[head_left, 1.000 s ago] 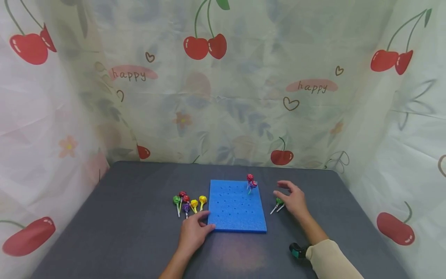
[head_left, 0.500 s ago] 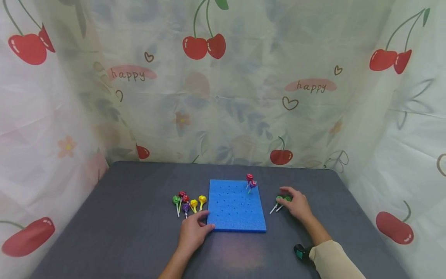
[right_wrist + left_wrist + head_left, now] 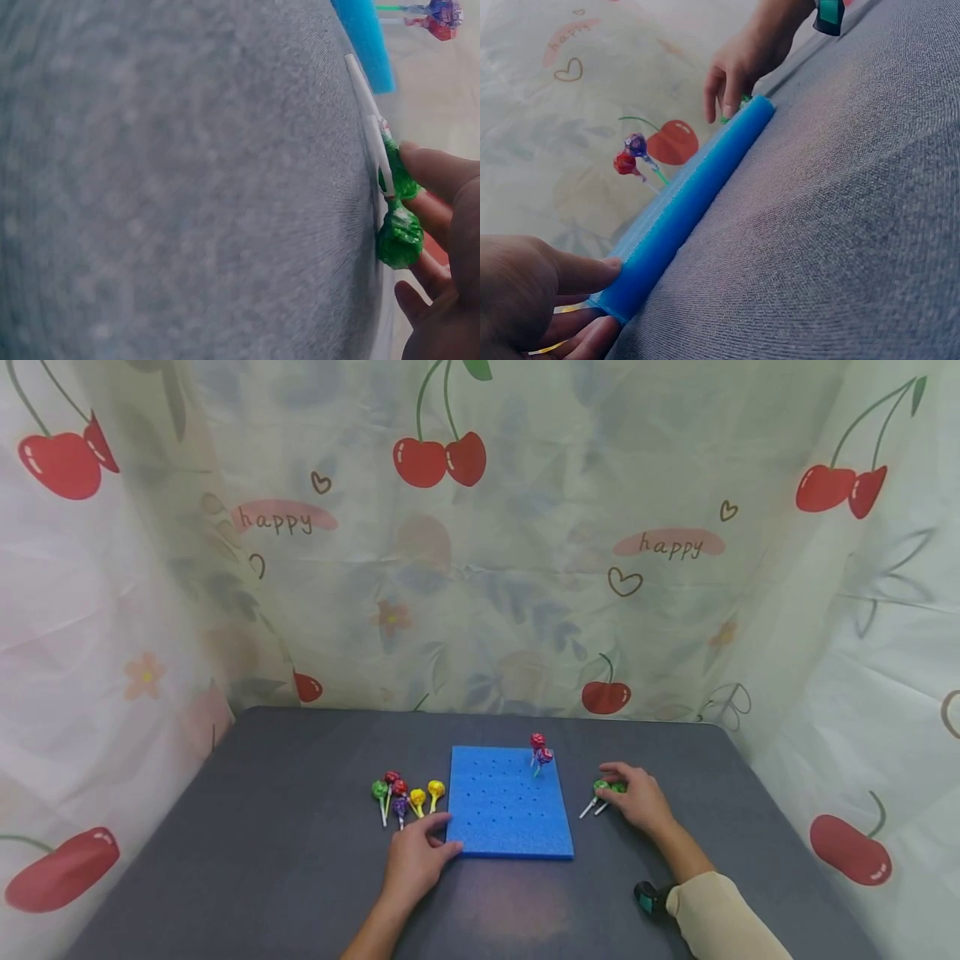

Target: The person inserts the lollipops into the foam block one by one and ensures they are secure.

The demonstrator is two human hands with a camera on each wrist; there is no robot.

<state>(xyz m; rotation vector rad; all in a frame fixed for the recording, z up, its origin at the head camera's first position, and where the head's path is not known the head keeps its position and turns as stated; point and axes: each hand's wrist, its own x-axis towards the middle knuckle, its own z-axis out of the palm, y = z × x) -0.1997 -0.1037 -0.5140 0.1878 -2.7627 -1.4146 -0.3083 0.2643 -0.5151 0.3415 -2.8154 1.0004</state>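
A blue foam board [image 3: 510, 818] with rows of small holes lies on the table. My left hand [image 3: 418, 860] holds its near left corner, thumb and fingers around the edge. Two lollipops, one red [image 3: 537, 741] and one purple and red [image 3: 545, 757], stand upright in the far right corner. To the right of the board, my right hand [image 3: 637, 800] pinches the head of a green lollipop [image 3: 401, 176] between thumb and forefinger. A second green lollipop [image 3: 400, 238] lies right beside it, under the palm side. Both white sticks point toward the board's near side.
Left of the board lies a group of lollipops: a green one [image 3: 380, 790], two red ones, a purple one [image 3: 401, 807] and two yellow ones [image 3: 436, 789]. The dark grey table [image 3: 285, 860] has printed curtains behind and at both sides.
My right hand has come down and slightly right onto the green lollipops, its thumb and forefinger closing at one head. My left hand and the board stay in place.
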